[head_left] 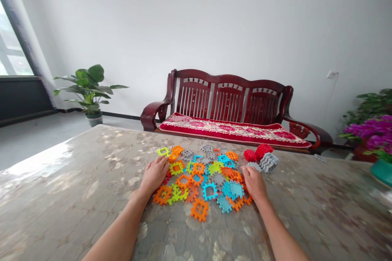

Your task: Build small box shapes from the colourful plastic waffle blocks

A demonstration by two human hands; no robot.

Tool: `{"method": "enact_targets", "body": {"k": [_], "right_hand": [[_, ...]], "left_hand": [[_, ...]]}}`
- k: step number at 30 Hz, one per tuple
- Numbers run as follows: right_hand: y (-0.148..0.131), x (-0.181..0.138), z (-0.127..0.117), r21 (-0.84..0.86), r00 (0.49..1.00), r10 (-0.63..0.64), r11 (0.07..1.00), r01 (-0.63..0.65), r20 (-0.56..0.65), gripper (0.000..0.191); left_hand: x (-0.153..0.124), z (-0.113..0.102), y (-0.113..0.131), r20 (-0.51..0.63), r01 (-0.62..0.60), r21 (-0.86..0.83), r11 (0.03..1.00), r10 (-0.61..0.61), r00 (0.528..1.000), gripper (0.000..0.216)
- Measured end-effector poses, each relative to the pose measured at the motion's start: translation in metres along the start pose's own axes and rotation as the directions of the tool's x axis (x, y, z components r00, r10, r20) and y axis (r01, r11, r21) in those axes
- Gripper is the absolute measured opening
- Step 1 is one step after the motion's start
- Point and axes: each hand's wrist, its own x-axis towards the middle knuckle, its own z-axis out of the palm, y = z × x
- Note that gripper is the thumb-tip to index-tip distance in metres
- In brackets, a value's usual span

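Note:
A loose spread of flat interlocking plastic tiles lies in the middle of the table, among them an orange tile point(199, 210), a blue tile point(210, 191), a lime-green tile point(177, 194) and a grey tile point(218, 179). My left hand point(155, 175) rests at the left edge of the spread, fingers stretched out and touching the outer tiles. Along the right edge lies my right hand point(255, 183), holding no visible tile, its fingers extended and partly hidden. Just beyond it are stacked red tiles point(263, 151) and stacked grey tiles point(269, 162).
A patterned cloth covers the table point(76, 208). Behind it stands a dark red wooden bench point(228, 104) with a red floral cushion point(226, 127). A potted plant point(92, 85) is at left; purple flowers point(372, 132) in a teal pot point(382, 171) stand at right.

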Motion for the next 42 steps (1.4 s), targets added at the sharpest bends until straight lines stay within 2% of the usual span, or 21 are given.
{"method": "enact_targets", "body": {"k": [6,12,16,19,20,22,25,28,30,34,42], "right_hand": [[0.002,0.002,0.000,0.113,0.998,0.063,0.992,-0.064,0.015,0.049],[0.001,0.002,-0.001,0.194,0.995,0.103,0.976,-0.103,0.010,0.045],[0.001,0.002,-0.001,0.234,0.992,0.122,0.964,-0.125,0.026,0.044],[0.001,0.002,-0.001,0.255,0.991,0.132,0.957,-0.137,0.036,0.044],[0.001,0.002,-0.002,0.261,0.991,0.132,0.956,-0.137,0.036,0.044],[0.001,0.002,-0.002,0.274,0.991,0.131,0.952,-0.135,0.035,0.043],[-0.001,0.001,-0.002,0.296,0.991,0.127,0.946,-0.130,0.030,0.042],[-0.002,-0.001,-0.003,0.313,0.992,0.121,0.942,-0.123,0.025,0.042],[-0.003,-0.001,-0.003,0.312,0.993,0.118,0.942,-0.120,0.023,0.041],[-0.004,-0.002,-0.003,0.290,0.993,0.113,0.950,-0.113,0.016,0.038],[-0.005,-0.004,-0.003,0.272,0.996,0.084,0.958,-0.090,0.035,0.038]], "left_hand": [[-0.003,0.000,0.003,0.015,0.009,-0.045,0.999,-0.009,1.000,0.048],[-0.014,0.004,0.029,0.088,-0.056,-0.054,0.997,0.061,0.994,0.055],[-0.015,0.006,0.044,0.132,-0.137,-0.203,0.970,0.166,0.977,0.059],[-0.005,0.004,0.042,0.080,-0.179,-0.301,0.937,0.212,0.974,0.057],[-0.001,0.003,0.040,0.045,-0.157,-0.297,0.942,0.178,0.983,0.056],[0.009,0.002,0.032,-0.025,-0.028,-0.231,0.973,0.023,0.999,0.055],[0.024,0.000,0.020,-0.073,0.199,-0.071,0.977,-0.204,0.976,0.057],[0.038,-0.002,0.011,-0.050,0.278,0.022,0.960,-0.277,0.960,0.061],[0.048,-0.001,0.009,-0.021,0.249,0.030,0.968,-0.248,0.968,0.057],[0.064,0.006,0.014,0.035,0.046,-0.032,0.998,-0.045,0.998,0.047],[0.077,0.028,0.048,0.142,-0.113,-0.144,0.983,0.133,0.981,0.048]]}}
